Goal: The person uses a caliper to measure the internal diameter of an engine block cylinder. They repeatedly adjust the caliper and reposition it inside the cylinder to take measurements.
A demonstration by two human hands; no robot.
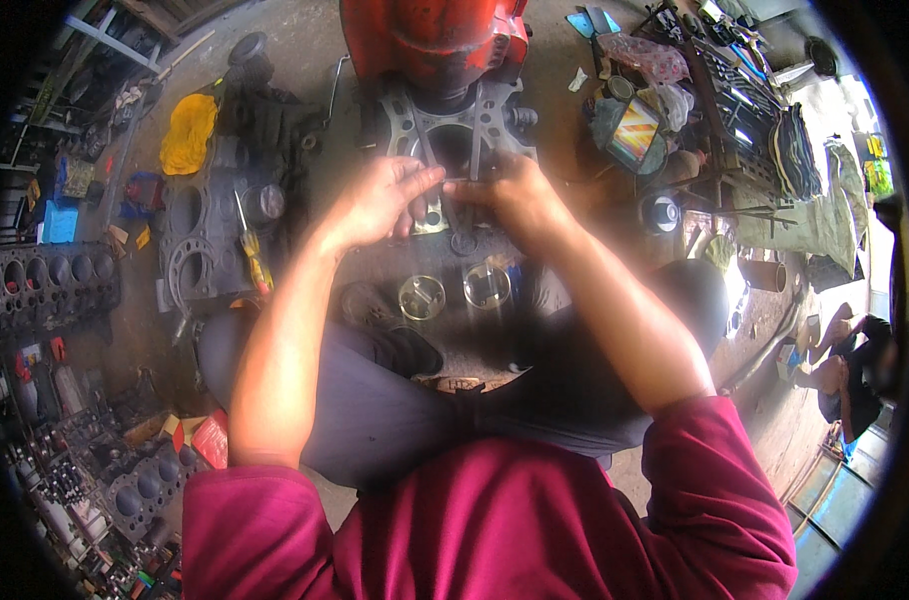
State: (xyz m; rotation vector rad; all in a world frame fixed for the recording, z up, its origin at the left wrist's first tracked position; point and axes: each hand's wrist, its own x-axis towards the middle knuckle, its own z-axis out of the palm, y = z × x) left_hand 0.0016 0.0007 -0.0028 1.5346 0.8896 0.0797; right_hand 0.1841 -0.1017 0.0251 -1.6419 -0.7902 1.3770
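Observation:
My left hand and my right hand meet over the near side of a grey metal engine block. Thumbs and fingers are pinched toward each other, almost touching; whatever small thing they grip is too blurred to make out. Just beyond them is the dark round bore of the block. A red machine housing stands over its far end. Nearer to me, between my feet, one piston lies beside another piston.
At left are a yellow-handled screwdriver, a yellow cloth and an engine block with several bores. A bright-screened device, plastic bags and a tool rack fill the right. Another person is at far right.

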